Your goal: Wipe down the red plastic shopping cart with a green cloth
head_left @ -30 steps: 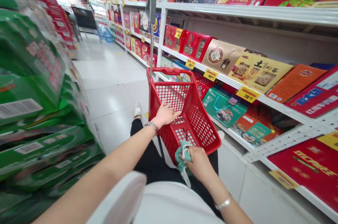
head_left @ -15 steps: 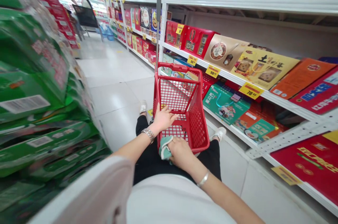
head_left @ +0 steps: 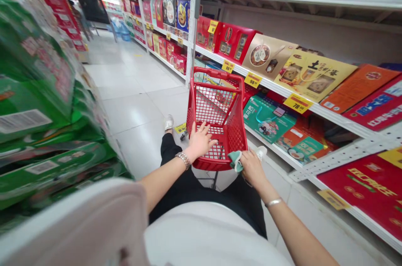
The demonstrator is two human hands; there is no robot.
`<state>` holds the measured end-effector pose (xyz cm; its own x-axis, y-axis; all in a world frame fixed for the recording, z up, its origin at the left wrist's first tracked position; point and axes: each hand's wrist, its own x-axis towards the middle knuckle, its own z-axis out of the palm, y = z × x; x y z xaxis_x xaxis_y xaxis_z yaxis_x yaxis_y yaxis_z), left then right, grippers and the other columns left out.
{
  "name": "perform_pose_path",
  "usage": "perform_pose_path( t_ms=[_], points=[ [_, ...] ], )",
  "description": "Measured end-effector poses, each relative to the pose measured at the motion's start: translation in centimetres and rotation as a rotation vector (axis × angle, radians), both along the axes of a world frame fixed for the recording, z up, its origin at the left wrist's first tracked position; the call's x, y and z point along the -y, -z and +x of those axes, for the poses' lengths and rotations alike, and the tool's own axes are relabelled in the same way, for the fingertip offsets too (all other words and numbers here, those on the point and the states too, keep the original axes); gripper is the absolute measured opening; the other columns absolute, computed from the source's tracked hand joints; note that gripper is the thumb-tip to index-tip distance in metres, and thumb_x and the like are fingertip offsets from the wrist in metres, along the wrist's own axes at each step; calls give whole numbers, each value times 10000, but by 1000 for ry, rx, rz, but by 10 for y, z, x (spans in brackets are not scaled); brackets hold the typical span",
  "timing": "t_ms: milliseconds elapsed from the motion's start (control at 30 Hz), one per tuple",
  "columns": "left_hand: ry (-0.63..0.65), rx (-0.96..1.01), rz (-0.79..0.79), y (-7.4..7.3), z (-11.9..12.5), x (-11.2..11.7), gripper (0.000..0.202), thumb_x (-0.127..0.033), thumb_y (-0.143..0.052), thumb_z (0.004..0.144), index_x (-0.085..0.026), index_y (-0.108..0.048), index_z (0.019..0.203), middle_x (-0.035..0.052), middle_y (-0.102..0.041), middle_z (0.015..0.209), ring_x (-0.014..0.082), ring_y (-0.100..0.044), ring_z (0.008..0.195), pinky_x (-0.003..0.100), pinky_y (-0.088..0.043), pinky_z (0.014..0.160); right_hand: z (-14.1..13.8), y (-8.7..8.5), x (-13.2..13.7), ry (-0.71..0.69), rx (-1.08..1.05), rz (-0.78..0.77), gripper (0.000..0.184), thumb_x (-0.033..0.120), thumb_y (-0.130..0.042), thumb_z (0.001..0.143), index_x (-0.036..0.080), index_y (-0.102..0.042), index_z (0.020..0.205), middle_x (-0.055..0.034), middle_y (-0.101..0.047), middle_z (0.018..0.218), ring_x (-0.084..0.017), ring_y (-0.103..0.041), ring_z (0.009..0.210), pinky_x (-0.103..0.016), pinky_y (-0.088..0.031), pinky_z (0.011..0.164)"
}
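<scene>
The person's left hand (head_left: 201, 142) lies on the near rim of a red plastic shopping basket (head_left: 217, 75), its fingers (head_left: 205, 129) spread and relaxed, not clenched, with a metal wristwatch (head_left: 183, 159) on the wrist. The right hand (head_left: 253, 170) is clenched around a bunched teal cloth (head_left: 235, 161), which sticks out beside the thumb at the basket's near right corner. Whether that hand also grips the rim beneath the cloth, I cannot tell. A thin silver bangle (head_left: 273, 203) circles the right wrist. The basket stands upright on a wheeled frame in front of the person's black trousers (head_left: 176, 182), between the 2 sides of a supermarket aisle. Just to its right, white shelving (head_left: 314, 109) holds boxed gift sets, including a green box (head_left: 268, 117) and a gold box (head_left: 314, 78), with a yellow price tag reading 78 (head_left: 297, 103) on the shelf edge. Stacked green cartons (head_left: 37, 132), blurred, line the left side, and white floor tiles (head_left: 132, 113) run ahead.
</scene>
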<state>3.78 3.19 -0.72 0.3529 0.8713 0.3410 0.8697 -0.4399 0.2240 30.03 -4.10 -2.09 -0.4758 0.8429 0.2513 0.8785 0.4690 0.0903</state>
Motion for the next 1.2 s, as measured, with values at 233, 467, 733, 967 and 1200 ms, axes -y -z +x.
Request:
perform_pose_path(
  t_ms=[233, 467, 733, 967, 1200],
  points=[
    [-43, 8, 17, 5, -12, -1, 458, -475, -386, 1004, -233, -715, 1210, 93, -520, 1524, 300, -371, 1482, 603, -231, 1230, -80, -18, 8, 76, 101, -146, 227, 44, -509, 877, 139, -681, 992, -141, -697, 983, -249, -622, 984, -411, -409, 1026],
    [45, 60, -98, -1, -23, -18, 440, -374, -333, 1025, -247, -685, 1257, 45, -557, 1498, 258, -361, 1489, 599, -194, 1243, -173, -36, -14, 20, 124, -266, 263, 125, -438, 967, 100, -663, 1101, -178, -710, 1044, -251, -676, 962, -346, -493, 823],
    [44, -42, -48, -7, -30, -29, 385, -342, -425, 990, -198, -683, 1235, 117, -373, 1619, 319, -235, 1540, 700, -9, 1225, -79, -35, -13, 25, 129, -308, 168, 182, -556, 928, 138, -671, 1042, -146, -718, 1026, -248, -646, 1016, -378, -425, 979],
    [-45, 6, -37, -9, -9, -10, 398, -356, -442, 982, -211, -654, 1285, 128, -332, 1637, 323, -174, 1555, 698, 2, 1223, -8, -14, -10, -51, 38, -69, 221, 65, -543, 854, 181, -677, 986, -95, -707, 1004, -248, -593, 1058, -458, -251, 1169],
    [-115, 126, -51, 4, 17, 23, 467, -405, -311, 1017, -280, -646, 1317, 71, -482, 1555, 289, -325, 1508, 664, -123, 1235, -68, -3, -3, 57, 86, 34, 193, 72, -510, 902, 162, -680, 919, -99, -670, 879, -237, -581, 923, -399, -357, 1098]
  ],
)
